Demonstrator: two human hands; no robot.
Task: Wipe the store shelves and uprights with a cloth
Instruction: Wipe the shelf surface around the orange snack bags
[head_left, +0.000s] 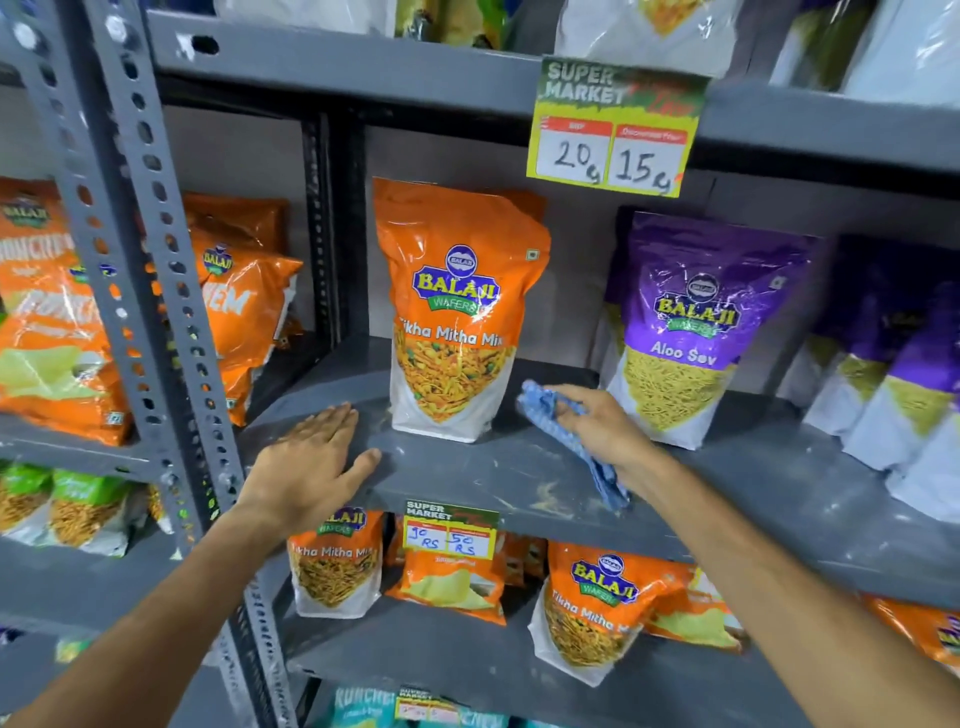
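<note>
Blue cloth (566, 441) held bunched in right hand (605, 428), fingers closed over its upper part, pressed onto grey shelf (467, 475) between orange Tikha Mitha Mix pouch (457, 312) and purple Aloo Sev pouch (691, 332). Loose tail of cloth trailed toward front lip of shelf, past the wrist. Long axis of cloth lay diagonally: bunched end up and left, near the orange pouch base; free end down and right, at the shelf edge.

Left hand (311, 462) lay flat and released on the shelf, palm down, fingers extended, gripping nothing, just left of the orange pouch.

Cloth judged light, soft and limp; no stiffness, no fragility. Best gripped as a wad in the palm, tail tucked in to avoid snagging on the price tag (451, 530) below the lip. Pale dust streaks visible on shelf front. Pouches judged light and easily toppled; perforated upright (156, 291) at left not yet touched.
</note>
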